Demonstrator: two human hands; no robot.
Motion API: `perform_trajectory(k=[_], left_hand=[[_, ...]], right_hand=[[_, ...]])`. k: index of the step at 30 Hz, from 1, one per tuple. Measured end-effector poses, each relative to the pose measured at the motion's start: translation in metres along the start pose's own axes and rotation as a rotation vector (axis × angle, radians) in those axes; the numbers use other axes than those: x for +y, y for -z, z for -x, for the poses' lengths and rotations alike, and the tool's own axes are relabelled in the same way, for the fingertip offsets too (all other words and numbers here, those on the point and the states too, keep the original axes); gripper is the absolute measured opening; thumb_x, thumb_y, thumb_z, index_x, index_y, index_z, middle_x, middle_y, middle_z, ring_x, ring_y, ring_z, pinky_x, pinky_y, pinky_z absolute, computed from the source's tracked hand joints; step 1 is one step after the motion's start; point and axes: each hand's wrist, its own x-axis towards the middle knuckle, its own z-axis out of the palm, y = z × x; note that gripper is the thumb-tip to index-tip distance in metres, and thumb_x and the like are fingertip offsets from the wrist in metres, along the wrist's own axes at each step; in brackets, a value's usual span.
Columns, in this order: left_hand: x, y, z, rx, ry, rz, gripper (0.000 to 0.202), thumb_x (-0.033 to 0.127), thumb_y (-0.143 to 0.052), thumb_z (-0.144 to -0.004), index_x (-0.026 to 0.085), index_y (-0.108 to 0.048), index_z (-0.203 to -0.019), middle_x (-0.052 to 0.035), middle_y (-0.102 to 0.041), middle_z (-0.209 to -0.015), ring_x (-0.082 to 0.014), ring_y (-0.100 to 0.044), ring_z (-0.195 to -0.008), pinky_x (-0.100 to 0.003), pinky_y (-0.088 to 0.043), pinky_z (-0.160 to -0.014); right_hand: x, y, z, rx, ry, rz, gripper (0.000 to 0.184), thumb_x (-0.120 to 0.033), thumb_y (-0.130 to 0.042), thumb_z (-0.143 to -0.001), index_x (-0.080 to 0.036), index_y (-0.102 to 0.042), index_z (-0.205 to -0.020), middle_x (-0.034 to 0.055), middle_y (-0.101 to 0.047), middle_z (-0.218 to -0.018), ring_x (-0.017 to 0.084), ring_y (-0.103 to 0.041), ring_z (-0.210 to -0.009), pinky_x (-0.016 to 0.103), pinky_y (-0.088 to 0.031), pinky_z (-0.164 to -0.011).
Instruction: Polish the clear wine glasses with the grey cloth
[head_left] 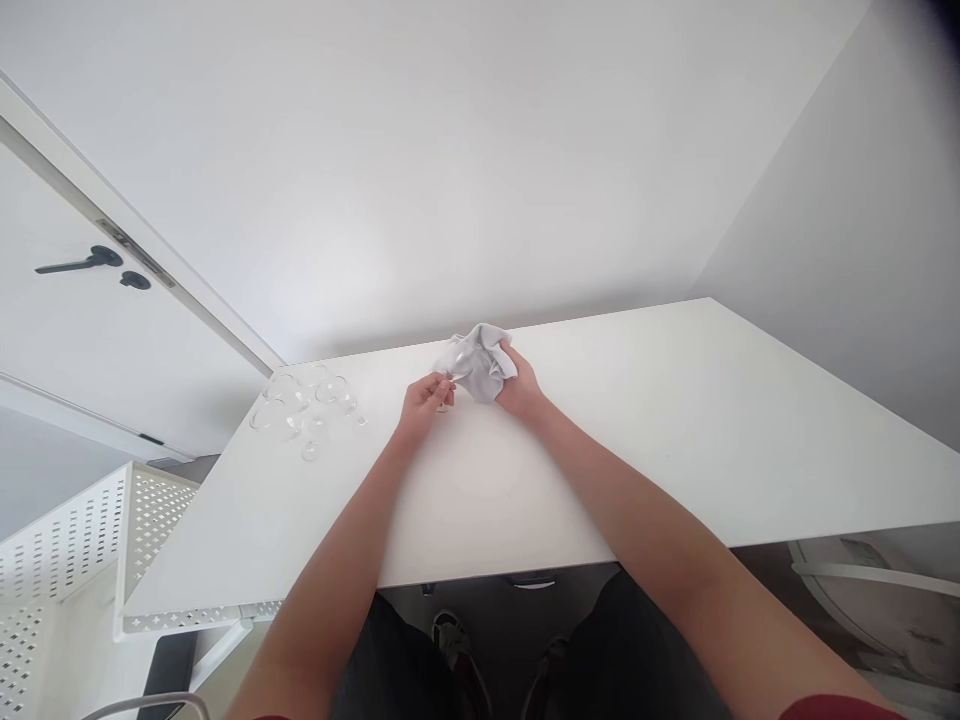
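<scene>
My left hand point(429, 400) pinches a clear stemmed glass point(457, 356) by its thin stem, above the far middle of the white table point(495, 490). The glass is tilted, its foot just below my fingers and its bowl towards the right. A light grey cloth point(484, 368) wraps around part of the bowl and hides much of it. My right hand point(523, 385) grips that cloth from the right, fingers partly covered by its folds. Several clear stemmed glasses point(316, 422) are grouped on the table's left end, well apart from my hands.
Behind the table's far edge rises a white wall point(480, 170). A door with a black handle point(90, 260) is at the left. Beside the table's left end stands a white perforated rack point(154, 510). A curved white chair part point(877, 572) shows beneath the right front edge.
</scene>
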Motion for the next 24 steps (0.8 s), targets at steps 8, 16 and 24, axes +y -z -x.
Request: perform_trajectory(k=[8,16,24], left_hand=[[-0.003,-0.003,-0.001,-0.256,0.152,0.142,0.040,0.054,-0.067,-0.090,0.016,-0.065,-0.077,0.0006,-0.050,-0.057,-0.0113,-0.038,-0.055,-0.028,-0.028,-0.055],[-0.006,0.001,-0.001,-0.226,0.170,0.190,0.039,0.051,-0.070,-0.088,0.015,-0.068,-0.074,0.0023,-0.041,-0.052,-0.0110,-0.033,-0.054,-0.029,-0.025,-0.055],[-0.010,-0.003,0.000,0.038,-0.059,-0.336,0.040,0.053,-0.061,-0.092,0.018,-0.069,-0.076,0.0000,-0.053,-0.059,-0.0125,-0.042,-0.057,-0.028,-0.035,-0.059]], right_hand=[[-0.016,-0.011,0.013,-0.120,0.004,0.035,0.053,-0.068,-0.052,-0.091,-0.023,-0.070,-0.112,0.0101,-0.077,-0.099,0.032,-0.069,-0.102,0.045,-0.055,-0.084],[-0.016,-0.018,0.015,-0.213,-0.089,0.002,0.037,-0.053,-0.067,-0.090,-0.024,-0.066,-0.113,0.0073,-0.076,-0.106,0.028,-0.071,-0.093,0.043,-0.057,-0.083],[-0.002,-0.007,0.000,0.054,-0.106,0.014,0.038,-0.048,-0.083,-0.078,-0.021,-0.071,-0.102,0.0055,-0.074,-0.089,0.023,-0.069,-0.082,0.037,-0.057,-0.075]])
